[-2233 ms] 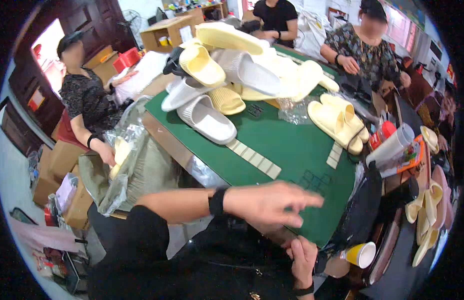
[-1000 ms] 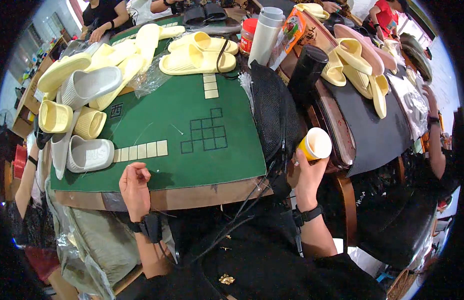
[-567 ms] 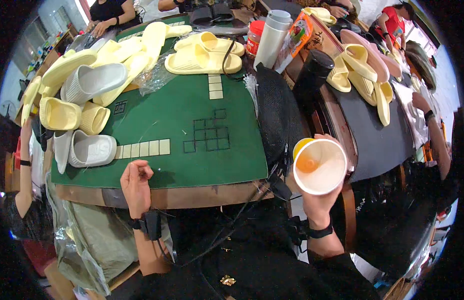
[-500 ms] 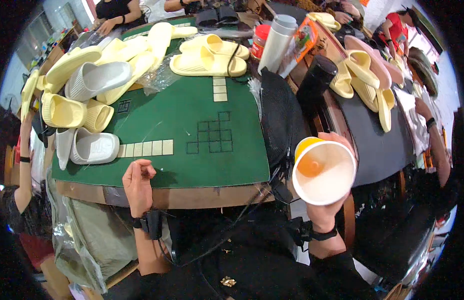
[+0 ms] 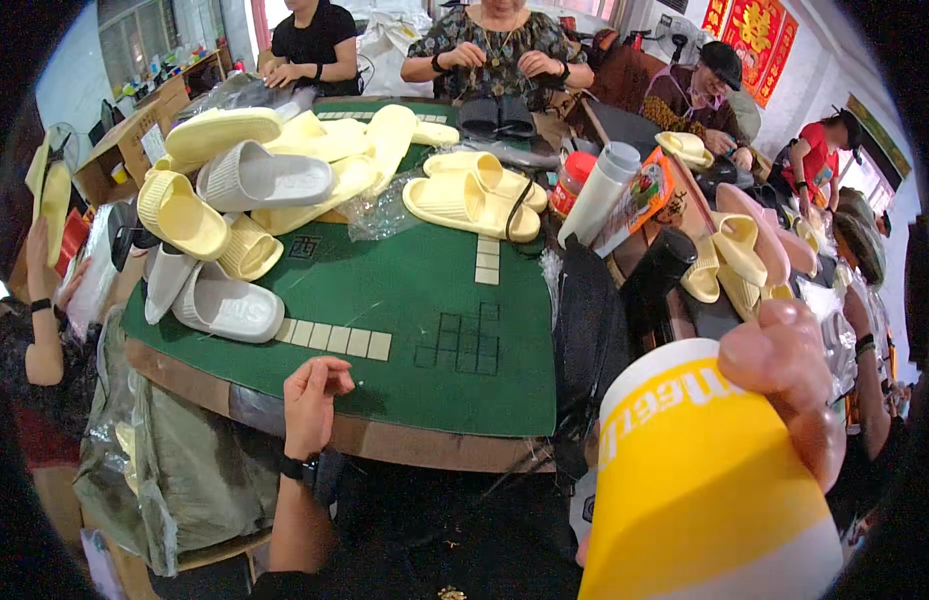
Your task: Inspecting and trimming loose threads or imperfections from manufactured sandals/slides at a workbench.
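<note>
Up close at the lower right, my right hand [image 5: 799,385] is wrapped round a yellow and white paper cup [image 5: 704,490]. The cup is tilted, its outer wall fills that corner, and its inside is hidden. At the near edge of the green mat [image 5: 384,290], my left hand [image 5: 312,405] rests with its fingers curled together, nothing visible in them. Nearest to it is a row of cream tiles [image 5: 334,338]. A light grey slide sandal [image 5: 229,303] lies left of that row, below a heap of pale yellow sandals [image 5: 184,215].
A pair of yellow slides [image 5: 474,200], a red-lidded jar [image 5: 572,182], a grey bottle [image 5: 601,190] and a black bottle [image 5: 659,265] stand beyond. More sandals [image 5: 739,250] lie on the right-hand table. Several people sit around. A covered bundle [image 5: 174,470] stands at lower left.
My right hand has brought the cup up close, tipping it so its outside shows instead of its inside. The view has tilted upward, showing more of the people opposite. My left hand stays by the mat's edge.
</note>
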`<action>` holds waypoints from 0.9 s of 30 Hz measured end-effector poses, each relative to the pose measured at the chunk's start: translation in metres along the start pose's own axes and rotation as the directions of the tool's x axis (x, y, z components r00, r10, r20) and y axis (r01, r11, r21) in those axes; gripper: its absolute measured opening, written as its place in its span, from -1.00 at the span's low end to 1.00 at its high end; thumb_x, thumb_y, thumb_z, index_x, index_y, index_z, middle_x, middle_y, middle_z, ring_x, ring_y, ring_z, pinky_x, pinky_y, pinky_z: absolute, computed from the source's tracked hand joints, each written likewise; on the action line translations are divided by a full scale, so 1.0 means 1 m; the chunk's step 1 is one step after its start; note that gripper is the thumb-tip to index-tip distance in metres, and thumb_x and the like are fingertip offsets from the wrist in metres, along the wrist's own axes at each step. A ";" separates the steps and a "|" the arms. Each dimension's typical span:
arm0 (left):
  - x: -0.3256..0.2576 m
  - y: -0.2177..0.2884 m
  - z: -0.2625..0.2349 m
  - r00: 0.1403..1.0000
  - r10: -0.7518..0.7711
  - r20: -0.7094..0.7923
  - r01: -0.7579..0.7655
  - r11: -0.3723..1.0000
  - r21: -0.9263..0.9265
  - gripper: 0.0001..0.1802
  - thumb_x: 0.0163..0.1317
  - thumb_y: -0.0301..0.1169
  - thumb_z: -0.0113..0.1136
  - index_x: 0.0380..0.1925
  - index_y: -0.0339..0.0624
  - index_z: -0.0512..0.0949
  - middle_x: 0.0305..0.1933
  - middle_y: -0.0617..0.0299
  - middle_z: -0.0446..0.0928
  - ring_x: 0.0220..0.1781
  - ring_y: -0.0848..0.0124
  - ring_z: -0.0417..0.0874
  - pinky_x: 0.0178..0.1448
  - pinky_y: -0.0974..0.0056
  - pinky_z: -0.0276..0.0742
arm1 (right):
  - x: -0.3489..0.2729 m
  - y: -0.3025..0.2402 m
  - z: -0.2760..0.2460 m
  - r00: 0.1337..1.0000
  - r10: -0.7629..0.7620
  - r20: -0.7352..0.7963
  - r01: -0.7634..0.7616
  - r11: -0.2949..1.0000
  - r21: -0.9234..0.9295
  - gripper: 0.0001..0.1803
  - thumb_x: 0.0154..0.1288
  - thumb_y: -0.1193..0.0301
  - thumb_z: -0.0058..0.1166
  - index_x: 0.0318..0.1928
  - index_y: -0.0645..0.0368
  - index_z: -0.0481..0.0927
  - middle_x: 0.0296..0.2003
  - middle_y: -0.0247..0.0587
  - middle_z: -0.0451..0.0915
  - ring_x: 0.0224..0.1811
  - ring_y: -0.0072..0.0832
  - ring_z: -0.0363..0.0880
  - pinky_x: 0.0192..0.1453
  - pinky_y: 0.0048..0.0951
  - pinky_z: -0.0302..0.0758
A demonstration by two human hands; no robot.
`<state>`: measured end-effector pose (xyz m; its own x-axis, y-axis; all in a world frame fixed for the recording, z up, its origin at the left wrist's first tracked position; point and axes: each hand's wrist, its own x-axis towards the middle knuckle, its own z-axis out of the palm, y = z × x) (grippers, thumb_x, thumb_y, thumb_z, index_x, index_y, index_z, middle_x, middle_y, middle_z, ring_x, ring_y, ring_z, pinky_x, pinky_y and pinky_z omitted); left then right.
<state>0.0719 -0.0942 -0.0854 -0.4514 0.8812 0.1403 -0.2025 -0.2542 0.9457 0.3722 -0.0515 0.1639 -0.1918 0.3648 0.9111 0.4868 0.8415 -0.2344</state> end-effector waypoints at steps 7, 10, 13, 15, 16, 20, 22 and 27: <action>0.000 0.000 0.000 1.000 0.005 0.012 -0.004 1.000 -0.010 -0.64 0.53 -0.27 -0.09 -0.20 -0.36 0.58 -0.38 0.23 0.57 -0.31 0.49 0.58 -0.17 0.37 0.48 | 0.014 -0.007 -0.007 0.998 -0.066 -0.001 0.066 0.998 -0.011 -0.73 0.32 0.14 0.04 -0.05 -0.11 0.38 -0.27 -0.20 0.63 -0.22 -0.31 0.49 0.04 -0.14 0.35; -0.001 0.000 0.000 1.000 -0.009 0.003 0.009 1.000 -0.011 -0.64 0.53 -0.28 -0.08 -0.21 -0.36 0.59 -0.38 0.23 0.58 -0.31 0.49 0.58 -0.18 0.38 0.47 | 0.019 -0.008 -0.012 0.996 -0.086 -0.005 0.086 0.996 -0.023 -0.72 0.31 0.15 0.04 -0.05 -0.10 0.38 -0.27 -0.20 0.63 -0.22 -0.31 0.49 0.03 -0.15 0.35; -0.001 0.001 0.000 1.000 -0.024 0.000 0.024 1.000 -0.010 -0.64 0.53 -0.29 -0.08 -0.21 -0.36 0.59 -0.39 0.23 0.59 -0.31 0.50 0.58 -0.18 0.39 0.46 | 0.025 -0.007 -0.017 0.994 -0.106 -0.008 0.106 0.994 -0.037 -0.72 0.31 0.16 0.05 -0.04 -0.09 0.38 -0.26 -0.19 0.63 -0.22 -0.32 0.50 0.03 -0.16 0.36; -0.001 0.001 0.000 1.000 -0.013 0.006 0.013 1.000 -0.019 -0.64 0.53 -0.29 -0.08 -0.21 -0.36 0.59 -0.39 0.22 0.59 -0.32 0.50 0.57 -0.18 0.39 0.45 | 0.028 -0.008 -0.022 0.993 -0.117 -0.009 0.116 0.992 -0.046 -0.72 0.31 0.16 0.05 -0.04 -0.09 0.39 -0.26 -0.18 0.63 -0.22 -0.32 0.50 0.02 -0.17 0.36; -0.001 0.001 0.000 1.000 -0.008 0.012 0.008 0.999 -0.032 -0.64 0.53 -0.29 -0.08 -0.22 -0.36 0.59 -0.39 0.22 0.59 -0.32 0.49 0.57 -0.18 0.39 0.45 | 0.029 -0.009 -0.025 0.992 -0.124 -0.010 0.124 0.991 -0.053 -0.72 0.31 0.17 0.05 -0.04 -0.08 0.39 -0.25 -0.18 0.63 -0.22 -0.32 0.50 0.02 -0.17 0.36; -0.001 0.001 0.001 1.000 0.004 0.010 -0.005 1.000 0.015 -0.64 0.53 -0.29 -0.08 -0.21 -0.37 0.59 -0.39 0.21 0.58 -0.32 0.48 0.57 -0.16 0.39 0.45 | 0.035 -0.009 -0.031 0.989 -0.147 -0.014 0.146 0.986 -0.075 -0.71 0.31 0.18 0.06 -0.03 -0.07 0.39 -0.24 -0.16 0.63 -0.22 -0.32 0.51 0.02 -0.18 0.36; -0.002 0.002 0.002 1.000 0.002 0.011 -0.002 1.000 0.002 -0.64 0.53 -0.29 -0.08 -0.22 -0.37 0.59 -0.39 0.22 0.58 -0.32 0.48 0.57 -0.17 0.39 0.45 | 0.037 -0.010 -0.035 0.988 -0.155 -0.017 0.153 0.985 -0.084 -0.71 0.31 0.18 0.06 -0.03 -0.06 0.39 -0.24 -0.16 0.63 -0.22 -0.32 0.51 0.01 -0.19 0.37; -0.002 0.003 0.003 1.000 -0.007 0.007 0.007 1.000 -0.012 -0.64 0.53 -0.29 -0.07 -0.23 -0.36 0.59 -0.40 0.22 0.58 -0.33 0.48 0.58 -0.18 0.39 0.45 | 0.040 -0.009 -0.043 0.986 -0.167 -0.021 0.164 0.981 -0.107 -0.70 0.30 0.19 0.07 -0.02 -0.04 0.40 -0.23 -0.14 0.63 -0.22 -0.32 0.52 0.00 -0.20 0.37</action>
<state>0.0750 -0.0956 -0.0819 -0.4435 0.8858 0.1362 -0.2158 -0.2531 0.9431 0.3965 -0.0615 0.2170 -0.2530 0.2106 0.9443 0.5370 0.8424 -0.0439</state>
